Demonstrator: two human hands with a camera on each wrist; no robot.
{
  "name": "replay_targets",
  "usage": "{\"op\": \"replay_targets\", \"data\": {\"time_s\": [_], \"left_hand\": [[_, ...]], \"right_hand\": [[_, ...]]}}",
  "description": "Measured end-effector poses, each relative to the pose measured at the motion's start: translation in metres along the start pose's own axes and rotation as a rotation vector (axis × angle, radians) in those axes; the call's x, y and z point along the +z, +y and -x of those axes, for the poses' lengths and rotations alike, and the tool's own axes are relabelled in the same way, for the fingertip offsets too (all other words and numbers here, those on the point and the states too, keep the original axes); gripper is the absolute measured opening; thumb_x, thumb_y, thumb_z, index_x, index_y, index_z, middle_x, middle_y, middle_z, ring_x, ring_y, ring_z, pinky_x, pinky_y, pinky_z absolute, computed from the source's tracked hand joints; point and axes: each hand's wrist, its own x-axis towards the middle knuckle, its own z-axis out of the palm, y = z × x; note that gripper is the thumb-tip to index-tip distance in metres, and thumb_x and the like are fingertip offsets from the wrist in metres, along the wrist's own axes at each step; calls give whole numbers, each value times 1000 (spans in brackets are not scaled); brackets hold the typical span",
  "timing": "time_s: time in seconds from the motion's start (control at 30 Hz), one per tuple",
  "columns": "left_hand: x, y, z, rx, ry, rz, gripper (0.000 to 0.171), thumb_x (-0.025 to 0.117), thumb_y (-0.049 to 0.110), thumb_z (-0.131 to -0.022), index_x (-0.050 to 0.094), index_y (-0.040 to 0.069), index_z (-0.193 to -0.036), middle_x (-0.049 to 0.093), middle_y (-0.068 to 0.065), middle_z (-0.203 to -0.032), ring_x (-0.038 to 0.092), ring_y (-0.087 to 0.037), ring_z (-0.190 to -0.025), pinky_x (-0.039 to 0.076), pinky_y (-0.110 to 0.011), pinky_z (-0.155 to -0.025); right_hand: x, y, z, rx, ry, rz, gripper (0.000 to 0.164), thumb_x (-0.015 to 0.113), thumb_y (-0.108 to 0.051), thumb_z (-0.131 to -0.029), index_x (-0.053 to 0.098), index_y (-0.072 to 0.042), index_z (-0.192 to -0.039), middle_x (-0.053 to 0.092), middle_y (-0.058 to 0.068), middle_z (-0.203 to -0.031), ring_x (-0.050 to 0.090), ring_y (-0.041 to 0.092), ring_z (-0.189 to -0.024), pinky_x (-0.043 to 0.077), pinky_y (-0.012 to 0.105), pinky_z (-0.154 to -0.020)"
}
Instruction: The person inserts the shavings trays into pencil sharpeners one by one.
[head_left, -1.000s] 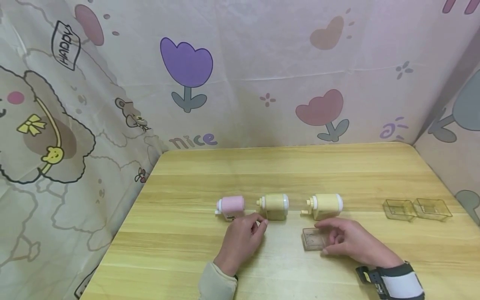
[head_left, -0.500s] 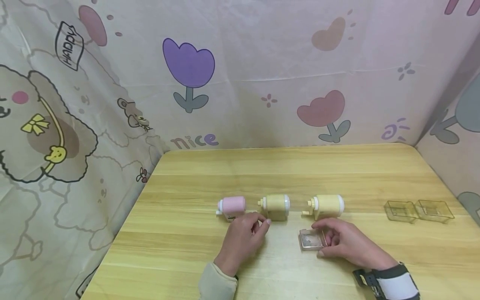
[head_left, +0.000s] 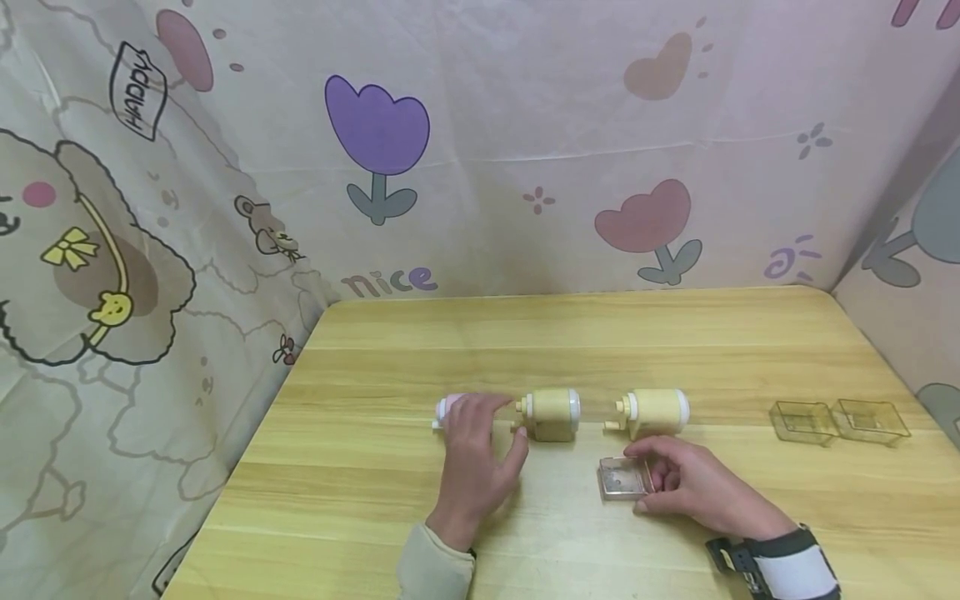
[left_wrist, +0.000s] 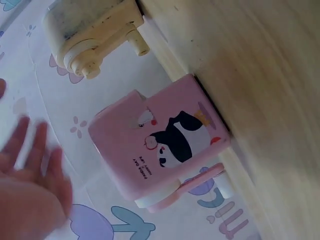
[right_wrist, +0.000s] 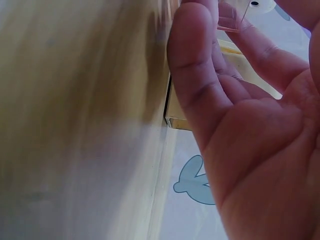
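Observation:
A pink crank pencil sharpener (left_wrist: 150,145) with a panda print stands on the table, partly behind my left hand (head_left: 472,471) in the head view. In the left wrist view that hand is apart from the sharpener, its fingers loosely bent around nothing. My right hand (head_left: 697,485) pinches a small see-through brownish drawer (head_left: 625,481) between thumb and fingers, low over the table or on it; I cannot tell which. Two yellow crank pencil sharpeners stand near: one yellow sharpener (head_left: 553,414) in the middle, another yellow sharpener (head_left: 658,410) just behind the right hand.
Two see-through yellowish drawers lie side by side at the right, a smaller left drawer (head_left: 801,422) and a wider right drawer (head_left: 870,421). The wooden table (head_left: 360,500) ends at a printed cloth (head_left: 487,208) behind and at both sides.
My left hand has lifted from the table, spread its fingers and reached over towards the pink pencil sharpener. The right hand has shifted slightly left with the brownish drawer.

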Motion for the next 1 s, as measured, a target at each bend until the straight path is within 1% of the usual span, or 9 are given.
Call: {"op": "replay_targets", "data": {"time_s": [0.1,0.2,0.3,0.4,0.57,0.67,0.8,0.93,1.0], "left_hand": [[-4,-2,1,-140,2,-99,60,69,22,-77,50,9,-132,50,-7,-134,37,-30,-127,19,-55,-102],[-7,-4,3,-277,-37,-194,74,71,19,-72,42,8,-139,37,-14,-147,24,-36,-137,11,-59,-104],[-9,-7,6,-343,-95,-240,75,68,13,-72,40,9,-142,27,-20,-152,15,-40,-140,9,-60,-105],[-9,-8,8,-368,-136,-238,71,64,6,-74,42,10,-142,23,-21,-154,10,-42,-140,11,-61,-106],[-7,-9,9,-369,-155,-224,63,66,-2,-74,49,9,-134,24,-23,-153,11,-45,-140,17,-61,-106],[-8,-10,8,-359,-172,-215,57,66,-4,-75,50,8,-129,28,-22,-151,15,-46,-138,20,-62,-106],[-10,-10,7,-354,-221,-202,53,65,-4,-78,49,7,-128,35,-19,-146,22,-43,-136,25,-58,-105],[-15,-11,6,-359,-251,-207,55,68,-2,-78,49,8,-128,38,-14,-144,28,-38,-132,32,-52,-100],[-17,-12,6,-368,-252,-203,56,71,-1,-76,50,11,-127,38,-12,-145,31,-37,-126,33,-50,-95]], "right_hand": [[1,1,-1,-2,-3,-3,62,82,-33,-69,56,-10,-121,56,0,-81,54,10,-68,48,29,-57],[1,2,-1,-4,-5,-2,61,81,-34,-69,56,-11,-120,56,0,-81,54,10,-68,48,29,-57],[1,2,0,-8,-8,3,61,81,-35,-70,56,-11,-120,56,0,-81,53,9,-68,47,28,-57],[1,2,1,-11,-12,5,62,80,-36,-70,56,-10,-121,56,0,-80,53,9,-68,47,28,-57],[1,2,1,-8,-6,7,62,80,-36,-71,56,-11,-121,56,0,-81,53,9,-68,47,28,-57],[0,2,0,-6,1,13,62,80,-37,-71,56,-11,-121,56,0,-83,53,9,-68,47,28,-57],[1,2,0,-5,5,18,63,80,-38,-70,56,-11,-122,56,-1,-84,53,9,-69,47,28,-58],[1,2,-1,-5,7,21,63,80,-38,-70,56,-11,-122,56,-1,-84,53,9,-69,47,28,-58],[1,2,-1,-5,8,24,63,80,-38,-70,56,-11,-122,56,-1,-84,53,9,-69,47,28,-58]]}}
